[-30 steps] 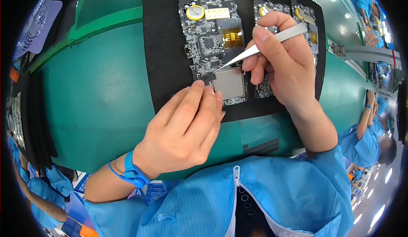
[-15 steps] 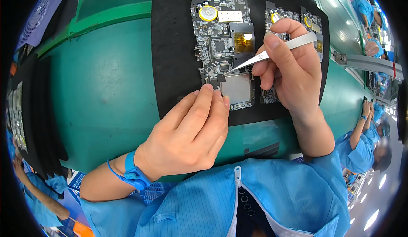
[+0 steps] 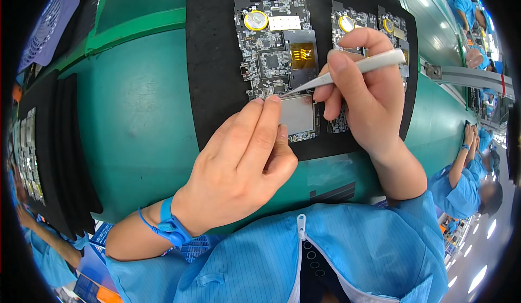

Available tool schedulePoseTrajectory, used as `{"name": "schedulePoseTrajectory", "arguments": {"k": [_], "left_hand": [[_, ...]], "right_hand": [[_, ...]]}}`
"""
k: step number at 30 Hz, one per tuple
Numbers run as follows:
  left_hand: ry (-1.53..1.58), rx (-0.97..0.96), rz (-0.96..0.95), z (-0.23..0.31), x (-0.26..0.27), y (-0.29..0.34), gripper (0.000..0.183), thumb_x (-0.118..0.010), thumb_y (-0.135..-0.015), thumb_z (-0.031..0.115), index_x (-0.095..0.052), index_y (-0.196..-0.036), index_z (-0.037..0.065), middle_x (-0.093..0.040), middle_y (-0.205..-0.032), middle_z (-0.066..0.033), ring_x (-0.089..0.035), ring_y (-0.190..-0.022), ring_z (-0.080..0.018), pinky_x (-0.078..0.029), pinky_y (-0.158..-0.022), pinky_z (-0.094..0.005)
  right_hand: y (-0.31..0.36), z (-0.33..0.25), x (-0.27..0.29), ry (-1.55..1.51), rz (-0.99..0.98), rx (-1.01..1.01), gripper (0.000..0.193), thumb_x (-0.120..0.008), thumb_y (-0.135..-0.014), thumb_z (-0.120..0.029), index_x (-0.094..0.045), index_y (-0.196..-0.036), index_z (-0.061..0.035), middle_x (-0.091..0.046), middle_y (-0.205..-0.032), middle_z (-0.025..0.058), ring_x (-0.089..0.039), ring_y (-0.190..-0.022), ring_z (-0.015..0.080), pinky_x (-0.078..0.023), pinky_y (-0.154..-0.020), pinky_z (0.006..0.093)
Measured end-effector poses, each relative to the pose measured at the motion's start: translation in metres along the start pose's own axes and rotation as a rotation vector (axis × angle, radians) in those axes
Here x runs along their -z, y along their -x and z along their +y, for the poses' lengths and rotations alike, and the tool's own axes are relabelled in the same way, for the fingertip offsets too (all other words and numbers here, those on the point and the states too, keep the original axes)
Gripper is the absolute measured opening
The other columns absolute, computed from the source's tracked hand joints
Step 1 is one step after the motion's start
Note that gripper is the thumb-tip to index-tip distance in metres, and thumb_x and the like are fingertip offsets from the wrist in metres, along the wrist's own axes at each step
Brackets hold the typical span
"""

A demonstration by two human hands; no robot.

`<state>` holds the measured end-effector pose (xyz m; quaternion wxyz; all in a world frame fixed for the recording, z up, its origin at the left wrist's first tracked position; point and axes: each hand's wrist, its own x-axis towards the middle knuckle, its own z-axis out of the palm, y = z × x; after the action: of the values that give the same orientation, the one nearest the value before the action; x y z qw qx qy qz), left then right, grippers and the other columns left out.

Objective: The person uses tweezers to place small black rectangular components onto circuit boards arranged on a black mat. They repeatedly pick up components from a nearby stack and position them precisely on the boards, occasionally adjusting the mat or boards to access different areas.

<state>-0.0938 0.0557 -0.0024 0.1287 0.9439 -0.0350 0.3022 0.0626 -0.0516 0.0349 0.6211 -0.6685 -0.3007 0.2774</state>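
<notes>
My right hand [image 3: 363, 91] grips silver pointed tweezers [image 3: 376, 61] between thumb and fingers. Their tip comes down on a circuit board [image 3: 247, 45], at the upper edge of its silver metal plate [image 3: 300, 115]. Stretched over the same board, my left hand [image 3: 233, 159] rests two fingertips right beside the tweezer tip, with the thumb apart and lower. Whatever lies under those fingertips is hidden. The board also carries a round yellow-rimmed coin cell [image 3: 256, 20], a white rectangular piece [image 3: 284, 23] and an amber film patch [image 3: 302, 55].
Two more boards with coin cells [image 3: 346, 24] lie to the right, partly behind my right hand. All rest on a black mat [image 3: 214, 86] over a green bench [image 3: 135, 102]. Stacked black sheets [image 3: 65, 156] with boards stand far left. People in blue work at both sides.
My left fingertips have moved up onto the small black piece seen earlier, covering it, and the thumb has drawn in. The tweezers have tilted slightly. The view has shifted a little.
</notes>
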Motion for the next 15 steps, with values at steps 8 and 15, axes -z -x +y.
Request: {"name": "schedulePoseTrajectory", "arguments": {"k": [8, 15], "left_hand": [[-0.043, -0.102, -0.005, -0.003, 0.006, 0.006, 0.013, -0.066, -0.068, 0.002, -0.065, -0.081, -0.002, -0.061, -0.097, -0.0188, -0.06, -0.096, -0.0318, -0.055, -0.076, -0.0364], [-0.071, -0.159, -0.012, -0.004, 0.004, 0.007, 0.018, -0.065, -0.068, 0.003, -0.065, -0.085, -0.004, -0.061, -0.091, -0.0166, -0.059, -0.097, -0.031, -0.056, -0.076, -0.037]], "right_hand": [[0.015, 0.014, 0.005, 0.141, -0.004, 0.551, 0.008, -0.056, -0.086, 0.002, -0.049, -0.084, 0.0029, -0.059, -0.065, 0.0068, -0.053, -0.047, 0.0075, -0.042, -0.042, 0.0201], [0.014, 0.018, 0.003, 0.211, -0.116, 0.553, 0.008, -0.057, -0.086, 0.002, -0.05, -0.082, 0.0021, -0.06, -0.068, 0.0076, -0.054, -0.051, 0.0086, -0.042, -0.045, 0.0208]]}}
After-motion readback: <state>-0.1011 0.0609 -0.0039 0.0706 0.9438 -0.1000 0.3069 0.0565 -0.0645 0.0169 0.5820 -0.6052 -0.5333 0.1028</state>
